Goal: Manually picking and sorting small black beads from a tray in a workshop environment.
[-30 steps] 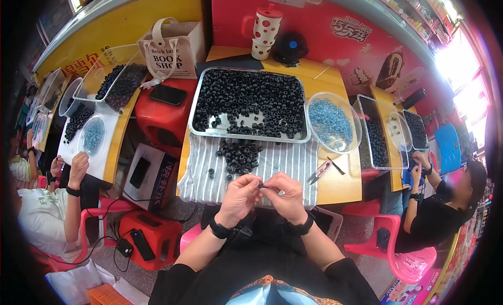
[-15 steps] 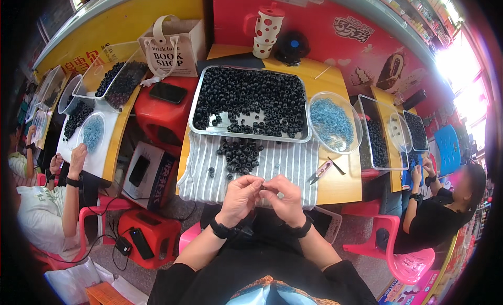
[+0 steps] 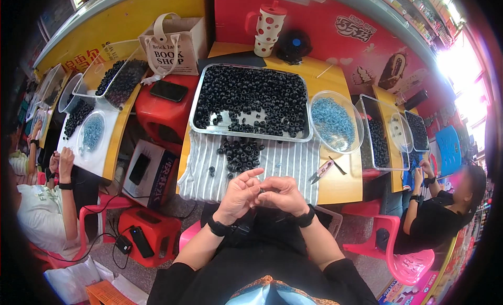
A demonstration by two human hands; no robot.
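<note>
My two hands meet over the near edge of a grey-and-white striped cloth (image 3: 297,171). My right hand (image 3: 285,194) is closed, its thumb and fingertips pinched around something small and dark that I cannot make out. Against those fingertips rests my left hand (image 3: 237,199), index finger lifted and the other fingers curled; what it holds is hidden. Just beyond lies a loose heap of black beads (image 3: 242,154) on the cloth. Behind it a clear rectangular tray (image 3: 249,136) holds many more black beads. A round clear tub (image 3: 358,140) of small pale-blue pieces (image 3: 332,121) stands to its right.
Pink-handled thread snips (image 3: 322,170) lie on the wooden table (image 3: 340,188) at right. A dotted tumbler (image 3: 269,30) and a dark round object (image 3: 293,47) stand behind the tray. Red stools (image 3: 162,113), one with a phone (image 3: 167,91), are at left. People work at tables on both sides.
My left index finger has lifted away from the pinch, and my right fingers have curled in more. At the left, a co-worker's hand has moved back from the tub of blue pieces.
</note>
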